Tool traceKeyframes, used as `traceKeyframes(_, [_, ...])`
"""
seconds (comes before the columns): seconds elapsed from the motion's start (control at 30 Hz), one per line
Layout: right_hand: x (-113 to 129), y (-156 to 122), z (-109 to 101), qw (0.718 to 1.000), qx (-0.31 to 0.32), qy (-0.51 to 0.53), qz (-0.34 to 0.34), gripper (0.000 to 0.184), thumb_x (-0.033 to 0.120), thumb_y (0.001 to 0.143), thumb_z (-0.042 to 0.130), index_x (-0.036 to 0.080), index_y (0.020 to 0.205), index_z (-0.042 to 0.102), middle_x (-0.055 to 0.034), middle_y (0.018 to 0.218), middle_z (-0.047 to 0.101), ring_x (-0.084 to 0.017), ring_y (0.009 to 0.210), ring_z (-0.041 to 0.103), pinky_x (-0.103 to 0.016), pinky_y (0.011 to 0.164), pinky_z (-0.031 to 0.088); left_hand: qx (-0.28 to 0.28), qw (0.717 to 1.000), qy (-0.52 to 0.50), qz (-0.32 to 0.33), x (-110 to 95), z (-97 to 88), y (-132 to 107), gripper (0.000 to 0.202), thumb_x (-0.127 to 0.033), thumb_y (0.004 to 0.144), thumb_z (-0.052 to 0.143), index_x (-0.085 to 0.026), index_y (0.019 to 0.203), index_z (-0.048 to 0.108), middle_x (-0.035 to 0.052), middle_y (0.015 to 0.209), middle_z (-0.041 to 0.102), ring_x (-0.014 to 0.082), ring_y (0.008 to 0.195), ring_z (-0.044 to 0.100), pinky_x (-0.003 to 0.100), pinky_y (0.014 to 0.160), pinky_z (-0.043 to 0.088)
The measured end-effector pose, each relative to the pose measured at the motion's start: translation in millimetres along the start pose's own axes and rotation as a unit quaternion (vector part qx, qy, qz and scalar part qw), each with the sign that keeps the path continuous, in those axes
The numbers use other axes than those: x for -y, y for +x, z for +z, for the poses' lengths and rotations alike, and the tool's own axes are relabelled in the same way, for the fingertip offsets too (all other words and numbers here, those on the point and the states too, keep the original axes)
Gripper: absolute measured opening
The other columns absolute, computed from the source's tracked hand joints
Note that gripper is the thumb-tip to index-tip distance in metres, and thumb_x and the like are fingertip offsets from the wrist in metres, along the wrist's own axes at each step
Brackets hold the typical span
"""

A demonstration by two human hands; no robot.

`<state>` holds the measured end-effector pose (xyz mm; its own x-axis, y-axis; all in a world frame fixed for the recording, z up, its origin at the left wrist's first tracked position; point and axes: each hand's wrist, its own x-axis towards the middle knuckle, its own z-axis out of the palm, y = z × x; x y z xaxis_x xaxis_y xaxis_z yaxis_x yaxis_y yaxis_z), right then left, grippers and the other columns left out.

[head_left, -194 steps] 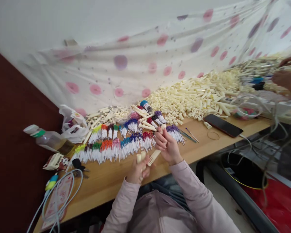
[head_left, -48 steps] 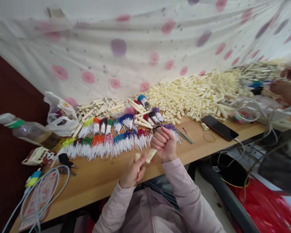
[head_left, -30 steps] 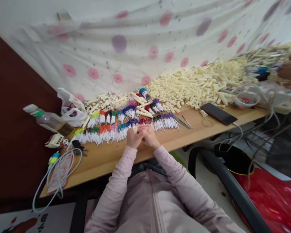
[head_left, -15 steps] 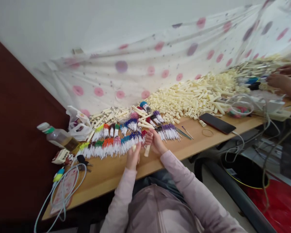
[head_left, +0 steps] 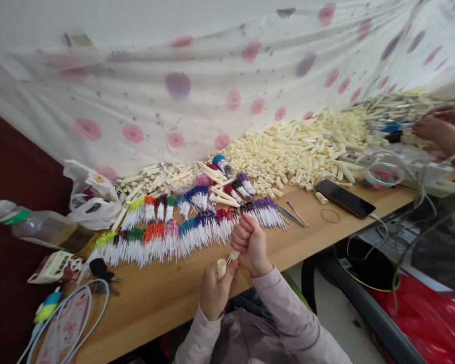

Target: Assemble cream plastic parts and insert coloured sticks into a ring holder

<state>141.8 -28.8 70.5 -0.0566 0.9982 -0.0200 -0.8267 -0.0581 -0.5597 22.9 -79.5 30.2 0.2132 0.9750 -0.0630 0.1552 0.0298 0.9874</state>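
My left hand [head_left: 214,293] is closed around a cream pen barrel [head_left: 222,268], its round open end facing up. Just right of it and higher, my right hand [head_left: 252,246] is curled into a fist. From under its fingers a cream slotted pen part [head_left: 233,256] pokes out, close to the left thumb; whether the two parts touch I cannot tell. Beyond my hands lie rows of pen refills [head_left: 170,245] with white stems and coloured ends, grouped by colour. More bundled refills [head_left: 199,197] sit behind them.
A long heap of cream pen parts [head_left: 299,146] runs along the sheet-covered wall. To the right are a phone [head_left: 345,198], a rubber band [head_left: 330,216] and cables; another person's hands [head_left: 436,124] work farther off. A bottle [head_left: 49,230], keys [head_left: 102,273] and a coiled cable [head_left: 87,303] lie left.
My view has come closer to the table. The slotted part in my right hand has swung from hanging down to pointing toward my left hand, and the barrel's open end now shows.
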Motion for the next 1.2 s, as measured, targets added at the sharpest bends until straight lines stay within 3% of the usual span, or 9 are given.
traceKeyframes(0.2, [-16.9, -1.6, -1.7, 0.976, -0.06, -0.185, -0.096, 0.053, 0.057, 0.082, 0.051, 0.023, 0.054, 0.022, 0.0118, 0.043, 0.017, -0.006, 0.036, 0.011, -0.018, 0.031, 0.019, -0.017, 0.992, 0.101, 0.068, 5.1, -11.3, 1.0, 0.033, -0.041, 0.086, 0.054, -0.02, 0.061, 0.056, -0.0025, 0.053, 0.046, 0.0135, 0.053, 0.044, 0.025, 0.053, 0.032])
traceKeyframes(0.33, [-10.1, -2.9, -9.0, 0.943, -0.001, -0.321, -0.087, 0.038, 0.04, 0.071, 0.075, 0.018, 0.054, 0.05, 0.005, 0.048, 0.046, -0.008, 0.044, 0.041, -0.02, 0.042, 0.031, -0.084, 0.996, -0.03, 0.005, 10.7, -21.7, 8.4, 0.035, -0.051, 0.077, 0.065, -0.017, 0.086, 0.067, -0.0029, 0.061, 0.053, 0.01, 0.049, 0.041, 0.022, 0.047, 0.032])
traceKeyframes(0.47, [21.4, 11.9, 6.2, 0.895, 0.032, -0.429, -0.121, 0.018, 0.033, 0.077, 0.073, 0.016, 0.071, 0.068, 0.0054, 0.046, 0.049, -0.008, 0.042, 0.039, -0.021, 0.04, 0.026, -0.131, 0.965, -0.222, -0.038, 13.3, -26.1, 13.5, 0.059, -0.061, 0.075, 0.063, -0.019, 0.116, 0.058, -0.0028, 0.078, 0.06, 0.0024, 0.035, 0.022, 0.019, 0.033, 0.015])
traceKeyframes(0.6, [53.4, 50.9, 56.4, 0.77, 0.058, -0.527, -0.355, 0.02, 0.03, 0.085, 0.065, 0.023, 0.103, 0.069, -0.0028, 0.089, 0.069, -0.016, 0.075, 0.062, -0.028, 0.066, 0.048, -0.128, 0.963, -0.234, -0.031, 16.0, -22.9, 12.9, 0.057, -0.059, 0.076, 0.062, -0.016, 0.113, 0.059, -0.0038, 0.071, 0.058, 0.002, 0.036, 0.028, 0.017, 0.034, 0.019])
traceKeyframes(0.8, [94.0, 104.9, 103.4, 0.628, 0.061, -0.538, -0.559, 0.023, 0.028, 0.094, 0.053, 0.026, 0.115, 0.062, -0.0062, 0.111, 0.063, -0.021, 0.106, 0.06, -0.039, 0.093, 0.046, -0.138, 0.97, -0.198, -0.01, 25.7, -21.0, 12.4, 0.046, -0.047, 0.07, 0.071, -0.014, 0.101, 0.065, -0.0014, 0.067, 0.059, 0.0073, 0.045, 0.044, 0.02, 0.043, 0.034])
traceKeyframes(0.87, [101.9, 125.6, 99.6, 0.591, 0.044, -0.589, -0.549, 0.025, 0.028, 0.097, 0.046, 0.025, 0.116, 0.062, -0.0078, 0.114, 0.062, -0.022, 0.108, 0.058, -0.04, 0.095, 0.045, -0.141, 0.974, -0.177, -0.003, 28.6, -20.5, 13.4, 0.038, -0.043, 0.071, 0.07, -0.014, 0.096, 0.067, -0.0004, 0.066, 0.059, 0.0116, 0.053, 0.053, 0.022, 0.049, 0.04])
traceKeyframes(0.97, [104.1, 162.6, 78.0, 0.569, 0.042, -0.701, -0.429, 0.028, 0.024, 0.096, 0.044, 0.021, 0.115, 0.063, -0.01, 0.114, 0.064, -0.023, 0.109, 0.058, -0.041, 0.097, 0.045, -0.137, 0.979, -0.152, 0.01, 32.1, -19.5, 14.8, 0.03, -0.036, 0.072, 0.068, -0.015, 0.092, 0.067, 0.0007, 0.067, 0.061, 0.0159, 0.064, 0.06, 0.025, 0.061, 0.046])
traceKeyframes(1.1, [108.5, 198.3, 25.3, 0.556, 0.011, -0.771, -0.308, 0.027, 0.026, 0.087, 0.063, 0.017, 0.112, 0.066, -0.0109, 0.111, 0.066, -0.024, 0.104, 0.061, -0.042, 0.095, 0.048, -0.141, 0.98, -0.142, 0.008, 32.5, -18.8, 13.7, 0.027, -0.035, 0.072, 0.066, -0.015, 0.09, 0.067, 0.0027, 0.071, 0.063, 0.018, 0.067, 0.062, 0.029, 0.066, 0.049])
traceKeyframes(1.2, [135.9, 201.8, -23.4, 0.536, -0.061, -0.812, -0.22, 0.028, 0.03, 0.092, 0.06, 0.015, 0.115, 0.06, -0.0084, 0.113, 0.063, -0.021, 0.097, 0.063, -0.041, 0.085, 0.053, -0.142, 0.981, -0.135, -0.003, 27.8, -19.3, 9.9, 0.028, -0.038, 0.071, 0.066, -0.016, 0.088, 0.067, 0.0028, 0.072, 0.064, 0.0184, 0.067, 0.062, 0.029, 0.066, 0.05])
